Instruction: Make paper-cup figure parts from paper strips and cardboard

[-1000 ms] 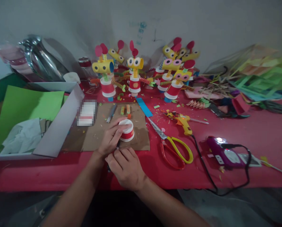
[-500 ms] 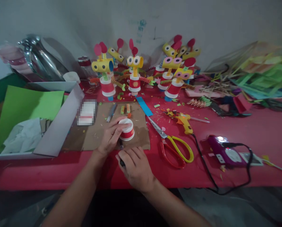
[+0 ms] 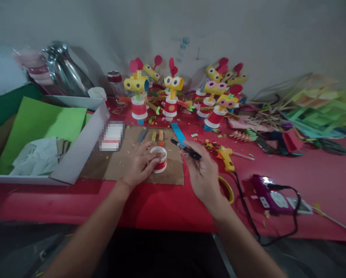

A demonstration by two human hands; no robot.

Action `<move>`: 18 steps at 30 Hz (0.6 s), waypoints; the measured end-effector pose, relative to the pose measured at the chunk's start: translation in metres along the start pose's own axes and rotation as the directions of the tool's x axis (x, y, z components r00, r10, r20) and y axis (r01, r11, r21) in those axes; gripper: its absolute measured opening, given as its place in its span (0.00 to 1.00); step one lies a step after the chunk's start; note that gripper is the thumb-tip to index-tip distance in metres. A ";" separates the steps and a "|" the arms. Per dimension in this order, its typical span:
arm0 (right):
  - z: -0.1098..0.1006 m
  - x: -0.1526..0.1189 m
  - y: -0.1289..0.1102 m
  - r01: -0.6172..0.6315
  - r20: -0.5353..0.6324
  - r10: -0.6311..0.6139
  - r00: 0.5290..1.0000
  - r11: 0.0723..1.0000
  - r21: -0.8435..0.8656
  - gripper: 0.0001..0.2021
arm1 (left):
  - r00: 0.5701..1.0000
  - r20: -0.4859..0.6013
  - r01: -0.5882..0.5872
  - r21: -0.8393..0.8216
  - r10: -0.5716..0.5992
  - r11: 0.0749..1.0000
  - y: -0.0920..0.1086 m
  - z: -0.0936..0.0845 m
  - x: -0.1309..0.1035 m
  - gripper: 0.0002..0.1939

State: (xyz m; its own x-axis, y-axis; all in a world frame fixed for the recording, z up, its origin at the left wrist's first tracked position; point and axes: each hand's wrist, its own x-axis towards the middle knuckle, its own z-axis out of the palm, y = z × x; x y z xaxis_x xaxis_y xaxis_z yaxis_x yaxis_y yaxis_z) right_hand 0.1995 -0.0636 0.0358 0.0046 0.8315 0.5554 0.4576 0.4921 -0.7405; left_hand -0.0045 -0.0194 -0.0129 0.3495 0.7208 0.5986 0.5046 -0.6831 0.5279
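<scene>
My left hand (image 3: 142, 162) is closed around a small red and white paper cup (image 3: 160, 166) on the brown cardboard (image 3: 117, 166). The cup's white round end faces up, and a fingertip lies over it. My right hand (image 3: 203, 170) is raised to the right of the cup, shut on a black pen-like tool (image 3: 193, 152). The tool's dark tip points left, apart from the cup. Behind the cup lie small folded paper strips (image 3: 161, 136), a grey cutter (image 3: 142, 135) and a blue paper strip (image 3: 178, 133).
Several paper-cup figures (image 3: 171, 106) stand at the back. A yellow glue gun (image 3: 226, 159) and scissors (image 3: 227, 189), partly hidden by my right arm, lie rightward, near a purple corded device (image 3: 273, 197). An open box (image 3: 82, 144) with green paper stands left.
My right hand has moved up and right, lifting the tool from low beside the cup. The left hand stays on the cup. The view has shifted slightly.
</scene>
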 end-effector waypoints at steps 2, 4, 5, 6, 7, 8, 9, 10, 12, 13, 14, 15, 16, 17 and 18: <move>0.011 0.011 0.008 0.053 0.088 -0.055 0.995 0.998 0.022 0.14 | 0.999 0.042 -0.035 0.101 0.031 0.994 0.002 -0.003 0.000 0.15; 0.019 0.019 0.011 0.102 0.136 -0.102 0.985 0.995 0.005 0.13 | 0.995 0.082 -0.072 0.171 0.059 0.983 0.007 -0.005 0.000 0.14; 0.021 0.023 0.011 0.110 0.142 -0.109 0.984 0.994 0.002 0.12 | 0.993 0.099 -0.086 0.208 0.066 0.974 0.012 -0.007 0.001 0.14; 0.021 0.027 0.010 0.102 0.141 -0.102 0.985 0.995 0.006 0.10 | 0.991 0.118 -0.092 0.249 0.064 0.964 0.018 -0.008 0.002 0.14; 0.021 0.031 0.008 0.086 0.133 -0.087 0.987 0.996 0.013 0.09 | 0.989 0.137 -0.092 0.291 0.053 0.952 0.025 -0.009 0.003 0.13; 0.020 0.035 0.005 0.063 0.120 -0.066 0.991 0.998 0.024 0.08 | 0.987 0.156 -0.086 0.331 0.035 0.940 0.033 -0.011 0.004 0.13; 0.019 0.040 0.002 0.039 0.105 -0.042 0.994 0.999 0.037 0.08 | 0.984 0.176 -0.076 0.366 0.011 0.928 0.041 -0.012 0.005 0.13; 0.018 0.045 -0.001 0.015 0.089 -0.020 0.996 0.998 0.054 0.07 | 0.982 0.188 -0.063 0.396 -0.013 0.916 0.049 -0.013 0.006 0.12; 0.020 0.059 -0.007 -0.018 0.079 0.009 0.997 0.994 0.105 0.08 | 0.980 0.188 -0.029 0.452 -0.064 0.892 0.061 -0.013 0.007 0.12; 0.023 0.066 -0.009 -0.029 0.096 0.017 0.995 0.991 0.130 0.08 | 0.979 0.187 -0.015 0.482 -0.086 0.876 0.065 -0.011 0.007 0.12; 0.026 0.073 -0.012 -0.041 0.132 0.021 0.991 0.988 0.147 0.09 | 0.977 0.186 -0.007 0.513 -0.104 0.858 0.068 -0.009 0.007 0.13; 0.031 0.080 -0.014 -0.049 0.187 0.020 0.982 0.987 0.153 0.09 | 0.975 0.190 -0.008 0.544 -0.114 0.839 0.070 -0.005 0.006 0.13; 0.037 0.087 -0.016 -0.053 0.255 0.014 0.967 0.988 0.146 0.10 | 0.974 0.191 -0.011 0.574 -0.122 0.819 0.071 0.000 0.006 0.14; 0.043 0.092 -0.018 -0.051 0.333 0.005 0.943 0.990 0.130 0.10 | 0.975 0.186 -0.014 0.605 -0.124 0.796 0.071 0.005 0.004 0.15; 0.050 0.097 -0.019 -0.043 0.415 -0.006 0.910 0.993 0.108 0.11 | 0.976 0.175 -0.015 0.636 -0.126 0.772 0.072 0.011 0.003 0.15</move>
State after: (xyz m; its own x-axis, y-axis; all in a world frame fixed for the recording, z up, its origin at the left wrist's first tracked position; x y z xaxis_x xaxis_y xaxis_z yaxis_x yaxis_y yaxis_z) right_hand 0.1467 0.0209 0.0852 -0.3677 0.8606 0.3525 0.3579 0.4808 -0.8005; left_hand 0.0413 -0.0651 0.0204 0.4162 0.8103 0.4125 0.8861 -0.4631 0.0156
